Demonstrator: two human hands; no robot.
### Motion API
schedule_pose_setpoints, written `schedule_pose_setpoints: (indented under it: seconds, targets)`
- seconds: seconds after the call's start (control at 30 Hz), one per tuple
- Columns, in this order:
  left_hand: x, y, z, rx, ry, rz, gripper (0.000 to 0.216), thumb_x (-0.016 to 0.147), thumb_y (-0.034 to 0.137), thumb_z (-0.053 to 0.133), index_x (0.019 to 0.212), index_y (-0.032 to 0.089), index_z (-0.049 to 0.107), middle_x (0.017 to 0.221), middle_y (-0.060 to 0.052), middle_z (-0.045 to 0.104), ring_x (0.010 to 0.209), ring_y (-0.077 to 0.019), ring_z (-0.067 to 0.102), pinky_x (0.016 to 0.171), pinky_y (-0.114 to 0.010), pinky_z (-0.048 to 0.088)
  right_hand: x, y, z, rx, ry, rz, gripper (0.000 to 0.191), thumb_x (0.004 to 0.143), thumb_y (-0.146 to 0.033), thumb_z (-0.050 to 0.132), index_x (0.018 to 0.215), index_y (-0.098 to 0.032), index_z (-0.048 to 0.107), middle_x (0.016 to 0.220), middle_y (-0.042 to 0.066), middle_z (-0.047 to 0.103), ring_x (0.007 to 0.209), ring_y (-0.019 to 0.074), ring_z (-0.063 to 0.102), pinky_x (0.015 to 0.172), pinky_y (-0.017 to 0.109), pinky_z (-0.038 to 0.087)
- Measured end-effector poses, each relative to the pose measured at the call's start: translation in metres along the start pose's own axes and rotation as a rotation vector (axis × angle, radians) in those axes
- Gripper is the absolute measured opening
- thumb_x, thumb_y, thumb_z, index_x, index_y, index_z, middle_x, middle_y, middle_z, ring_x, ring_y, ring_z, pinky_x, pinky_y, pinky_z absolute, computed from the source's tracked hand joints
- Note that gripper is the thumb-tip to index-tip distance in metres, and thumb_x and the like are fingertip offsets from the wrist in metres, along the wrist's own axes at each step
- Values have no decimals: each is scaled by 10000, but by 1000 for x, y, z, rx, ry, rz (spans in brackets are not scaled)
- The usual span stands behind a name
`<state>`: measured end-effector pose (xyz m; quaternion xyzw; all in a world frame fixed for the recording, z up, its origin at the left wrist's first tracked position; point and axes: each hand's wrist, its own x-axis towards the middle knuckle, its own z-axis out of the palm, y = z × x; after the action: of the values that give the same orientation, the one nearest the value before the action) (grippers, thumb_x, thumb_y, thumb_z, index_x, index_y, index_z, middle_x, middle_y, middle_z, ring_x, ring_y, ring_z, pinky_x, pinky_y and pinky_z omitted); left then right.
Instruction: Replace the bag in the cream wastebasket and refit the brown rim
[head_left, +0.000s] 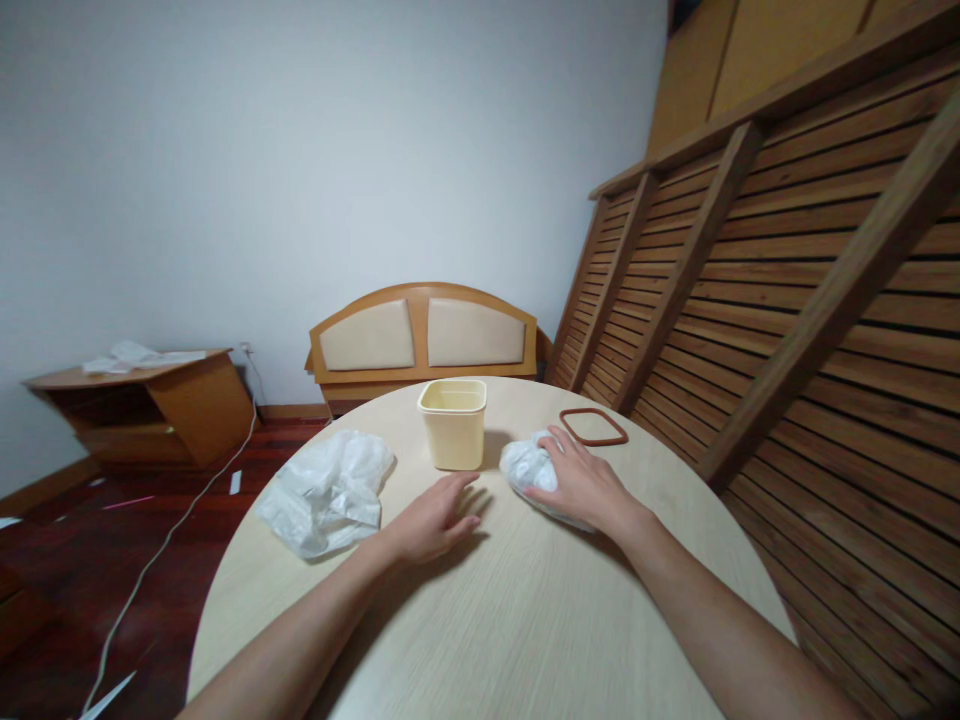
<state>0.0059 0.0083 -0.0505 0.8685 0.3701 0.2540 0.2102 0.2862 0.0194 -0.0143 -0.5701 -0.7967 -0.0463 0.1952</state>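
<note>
My right hand point(581, 480) is closed round a crumpled white plastic bag point(525, 464) on the right of the table, its fingers over the top and near side. My left hand point(435, 518) hovers just above the tabletop, fingers stretched out and thumb apart, with nothing in it. Just beyond the left hand a pale yellow square bin point(454, 432) stands upright, its open top showing. Left of the bin lies a second, spread-out crumpled white plastic bag point(330, 492). A brown rounded-square ring point(593, 427) lies flat beyond my right hand.
All this is on a round light-wood table point(540, 620). Behind it stands a headboard with cream panels point(476, 332). Slatted wooden boards point(825, 400) lean close along the right. At left are a low cabinet point(187, 410) and a white cable point(169, 530) on the dark red floor.
</note>
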Motion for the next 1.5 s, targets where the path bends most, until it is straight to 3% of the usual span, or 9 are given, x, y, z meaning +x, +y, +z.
schedule_pose_setpoints:
  seconds: [0.1, 0.27, 0.43, 0.63, 0.83, 1.23, 1.37, 1.5]
  targets:
    - [1, 7, 6, 65, -68, 46, 581, 920, 359, 602, 1445, 173, 435, 1511, -178, 451, 1403, -307, 426, 1184, -505, 343, 4, 20, -1, -87, 64, 97, 538, 780, -507, 696, 1182, -173, 569, 1389, 195, 518, 1244, 384, 524, 940, 466, 479]
    - [2, 7, 18, 128, -134, 88, 545, 932, 369, 585, 1421, 159, 466, 1496, -179, 467, 1400, -301, 424, 1183, -496, 347, 8, 45, -7, -170, 17, 336, 533, 814, -489, 682, 1177, -128, 537, 1218, 198, 601, 1126, 359, 583, 851, 432, 499]
    - [1, 4, 24, 177, -154, 95, 444, 952, 369, 545, 1342, 156, 552, 1472, -174, 490, 1382, -308, 440, 1178, -491, 350, 5, 62, -14, -271, -6, 513, 573, 864, -456, 662, 1288, -101, 512, 1256, 236, 564, 1135, 385, 575, 817, 444, 500]
    - [1, 5, 22, 186, -157, 103, 438, 958, 367, 535, 1343, 158, 551, 1475, -174, 489, 1379, -310, 443, 1172, -491, 357, 0, 82, -14, -339, -35, 606, 474, 930, -393, 592, 1372, -225, 570, 1351, 231, 486, 1192, 409, 532, 861, 500, 474]
    - [1, 6, 22, 217, -164, 96, 441, 962, 368, 532, 1350, 158, 543, 1481, -169, 488, 1383, -304, 443, 1178, -485, 358, 2, 97, 0, -371, 33, 604, 467, 945, -411, 563, 1388, -263, 572, 1463, 203, 399, 1195, 402, 512, 854, 501, 473]
    - [0, 6, 22, 235, -161, 97, 441, 964, 373, 532, 1348, 156, 544, 1483, -164, 489, 1391, -298, 441, 1182, -471, 359, 7, 104, 17, -475, 170, 532, 391, 906, -355, 632, 1276, -233, 660, 1502, 214, 390, 1144, 384, 528, 807, 452, 438]
    - [0, 6, 21, 230, -158, 102, 433, 962, 370, 537, 1342, 163, 548, 1474, -163, 498, 1380, -298, 453, 1177, -476, 365, 5, 109, 20, -460, 192, 553, 372, 901, -341, 618, 1247, -217, 674, 1505, 218, 389, 1173, 407, 514, 821, 482, 435]
    - [0, 8, 21, 224, -153, 97, 429, 956, 367, 547, 1332, 161, 555, 1467, -166, 504, 1378, -299, 456, 1174, -473, 371, 5, 106, 20, -448, 259, 520, 464, 856, -368, 658, 1284, -189, 647, 1532, 230, 366, 1298, 469, 415, 944, 576, 383]
